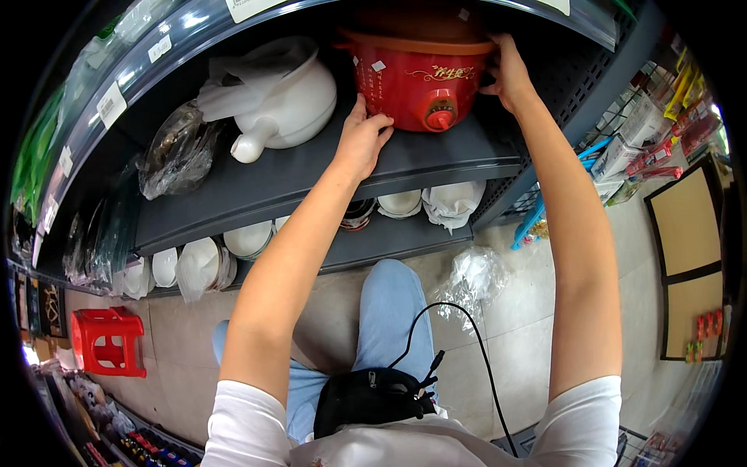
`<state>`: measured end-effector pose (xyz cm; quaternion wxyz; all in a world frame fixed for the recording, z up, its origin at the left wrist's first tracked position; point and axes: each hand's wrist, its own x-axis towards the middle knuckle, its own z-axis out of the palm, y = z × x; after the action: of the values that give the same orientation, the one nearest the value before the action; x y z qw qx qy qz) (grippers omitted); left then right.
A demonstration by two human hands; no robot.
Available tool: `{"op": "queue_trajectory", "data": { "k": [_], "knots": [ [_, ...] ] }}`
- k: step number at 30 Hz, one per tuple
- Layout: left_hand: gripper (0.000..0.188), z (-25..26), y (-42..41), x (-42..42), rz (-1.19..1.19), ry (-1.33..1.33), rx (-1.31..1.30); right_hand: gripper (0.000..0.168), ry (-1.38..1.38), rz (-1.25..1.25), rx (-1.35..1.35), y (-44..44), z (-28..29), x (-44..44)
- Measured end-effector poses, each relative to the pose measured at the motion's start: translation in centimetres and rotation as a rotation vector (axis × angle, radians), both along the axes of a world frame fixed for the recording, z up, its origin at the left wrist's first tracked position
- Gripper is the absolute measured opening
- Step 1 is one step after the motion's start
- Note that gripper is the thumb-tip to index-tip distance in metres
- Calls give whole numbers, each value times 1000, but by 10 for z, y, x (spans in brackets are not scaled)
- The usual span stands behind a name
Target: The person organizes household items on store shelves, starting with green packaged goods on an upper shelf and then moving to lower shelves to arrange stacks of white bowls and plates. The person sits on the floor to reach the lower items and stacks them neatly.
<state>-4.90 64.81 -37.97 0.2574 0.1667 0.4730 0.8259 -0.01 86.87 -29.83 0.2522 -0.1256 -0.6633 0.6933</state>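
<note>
A red electric stew pot [402, 87] with a control knob and printed writing stands on the dark metal shelf [443, 154]. My left hand [365, 137] touches its lower left side, thumb against the wall. At the upper right, my right hand [509, 76] has its fingers around the pot's side near the rim; the fingertips are partly hidden. Together the two hands hold the pot from both sides. Left of it lies a white ceramic pot with a handle [292, 99], tilted and partly in thin wrapping. Beside that sits a plastic-wrapped item [181, 152].
Stacked bowls [248, 238] fill the lower shelf, some wrapped. A crumpled clear plastic bag [475, 274] lies on the tiled floor, and a red plastic stool [109, 341] stands at left. Packaged goods [645, 122] hang beyond the perforated shelf side at right. A black cable [481, 333] loops before me.
</note>
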Motion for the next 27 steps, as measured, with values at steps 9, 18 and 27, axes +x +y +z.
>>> {"op": "queue_trajectory", "data": {
  "k": [9, 18, 27],
  "knots": [
    [63, -6, -4, 3, -28, -12, 59, 68, 4, 41, -59, -12, 5, 14],
    [61, -6, -15, 16, -107, 65, 81, 35, 3, -17, -148, -8, 9, 19],
    [43, -3, -81, 62, 48, 470, -326, 42, 168, -222, 196, -5, -3, 13]
  ]
}}
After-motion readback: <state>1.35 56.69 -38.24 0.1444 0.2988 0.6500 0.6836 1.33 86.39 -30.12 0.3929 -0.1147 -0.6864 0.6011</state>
